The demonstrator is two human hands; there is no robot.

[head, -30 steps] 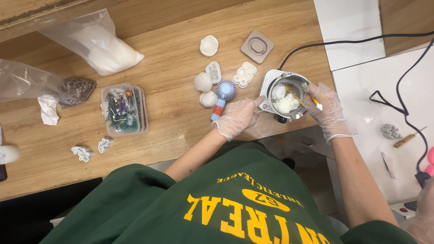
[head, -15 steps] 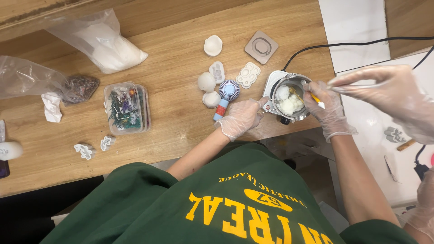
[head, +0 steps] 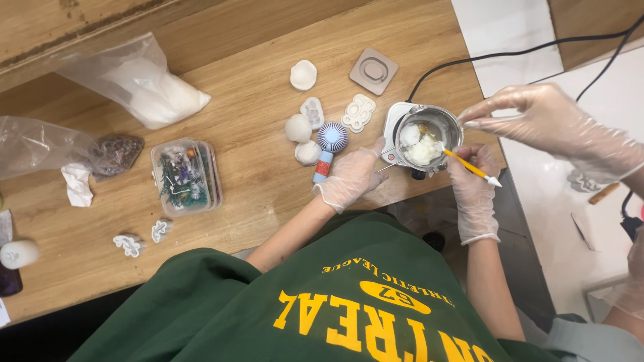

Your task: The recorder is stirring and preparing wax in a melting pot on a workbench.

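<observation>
Gloved left hand (head: 350, 175) grips the handle of a metal pot (head: 429, 134) on the desk (head: 255, 167); right hand (head: 469, 181) fingers pinch a yellow stick (head: 469, 167) in the white wax (head: 419, 149).

Gloved left hand (head: 350, 175) steadies the handle of a small metal pot (head: 429, 132) containing white lumps. Gloved right hand (head: 471, 179) holds a yellow stick (head: 469, 167), tip at the pot's rim. A second person's gloved hand (head: 537, 114) hovers beside the pot. Silicone moulds (head: 359, 111) lie on the wooden table (head: 261, 188).
</observation>
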